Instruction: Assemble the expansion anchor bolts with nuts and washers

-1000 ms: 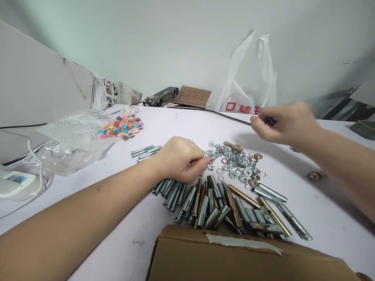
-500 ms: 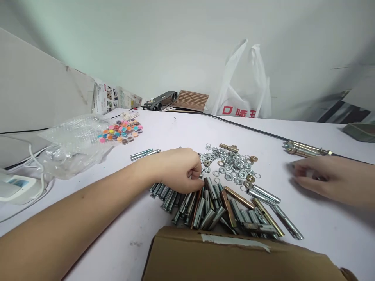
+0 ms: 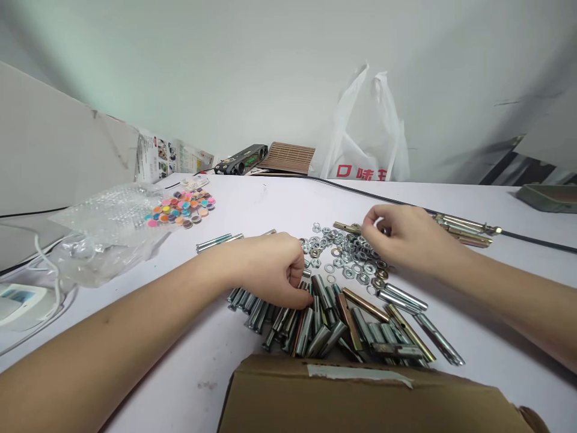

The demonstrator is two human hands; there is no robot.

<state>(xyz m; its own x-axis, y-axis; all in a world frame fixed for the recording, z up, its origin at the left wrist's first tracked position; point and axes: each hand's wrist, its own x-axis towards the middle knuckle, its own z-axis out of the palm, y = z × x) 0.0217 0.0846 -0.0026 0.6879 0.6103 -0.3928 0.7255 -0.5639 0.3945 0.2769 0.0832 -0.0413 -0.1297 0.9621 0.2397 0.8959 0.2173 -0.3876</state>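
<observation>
My left hand [image 3: 273,270] is closed in a pinch over the near pile of metal parts; its fingertips are partly hidden, and I cannot make out what they hold. Below it lie silver bolts [image 3: 258,316], metal sleeves [image 3: 319,340] and a few brass-coloured sleeves [image 3: 366,305]. My right hand [image 3: 406,237] reaches in from the right with its fingers curled together at the right edge of a heap of nuts and washers [image 3: 349,264]. Anything between those fingertips is hidden. A brass-coloured sleeve [image 3: 346,228] lies just left of the right hand's fingers.
A cardboard box [image 3: 360,397] stands at the near edge. Assembled expansion bolts [image 3: 469,228] lie right, beside a black cable [image 3: 360,189]. Coloured discs [image 3: 183,207] and bubble wrap [image 3: 108,207] are left. A white plastic bag [image 3: 365,138] stands at the back.
My right hand has moved left, from beside the assembled expansion bolts to the heap of nuts and washers. My left hand stays over the pile. The view has shifted slightly.
</observation>
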